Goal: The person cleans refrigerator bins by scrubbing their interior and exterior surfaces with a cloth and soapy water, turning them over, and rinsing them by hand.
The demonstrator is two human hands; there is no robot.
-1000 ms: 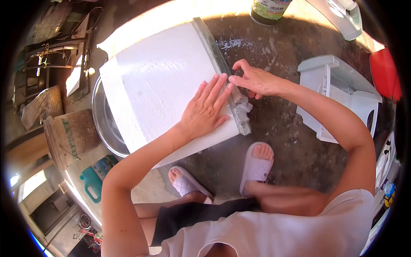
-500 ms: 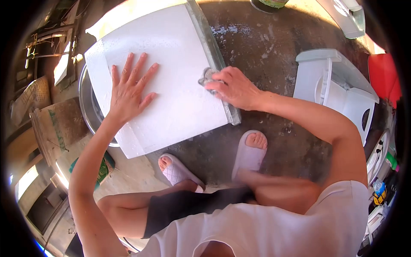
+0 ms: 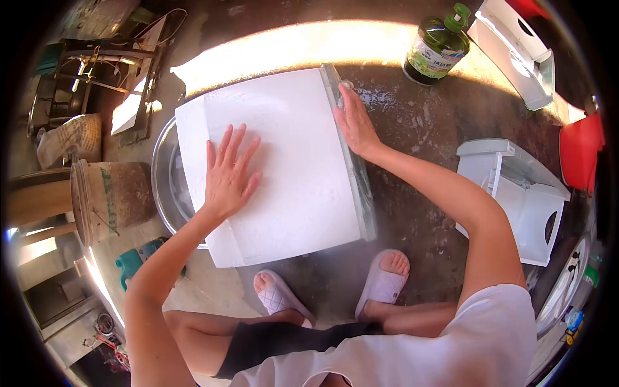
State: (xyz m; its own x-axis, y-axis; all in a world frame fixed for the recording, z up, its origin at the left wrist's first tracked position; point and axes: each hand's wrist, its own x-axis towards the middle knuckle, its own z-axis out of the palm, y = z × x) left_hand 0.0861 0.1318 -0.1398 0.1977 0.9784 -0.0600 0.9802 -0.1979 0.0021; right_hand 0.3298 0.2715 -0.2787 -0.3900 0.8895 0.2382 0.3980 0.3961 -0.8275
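Note:
A wet white panel [image 3: 290,148], probably a fridge door or drawer front, lies over a round metal basin [image 3: 160,174]. My left hand [image 3: 231,184] rests flat on its face with the fingers spread. Along the panel's right side runs a clear, greyish edge strip [image 3: 362,193]. My right hand [image 3: 356,122] is pressed against the upper part of that strip, fingers together. A crumpled grey scrubbing cloth [image 3: 347,84] shows at its fingertips, mostly hidden by the hand.
Beyond the panel stands a green pump bottle [image 3: 437,51]. White plastic drawers [image 3: 509,193] sit on the wet floor at right, near a red container [image 3: 580,151]. A dirty bucket [image 3: 109,197] and a green jug [image 3: 138,258] are at left. My slippered feet [image 3: 383,284] are close to the panel.
My right hand has slid from the panel's right face up to the far part of its edge strip, taking the cloth along. My left hand remains flat. The view has tilted farther forward.

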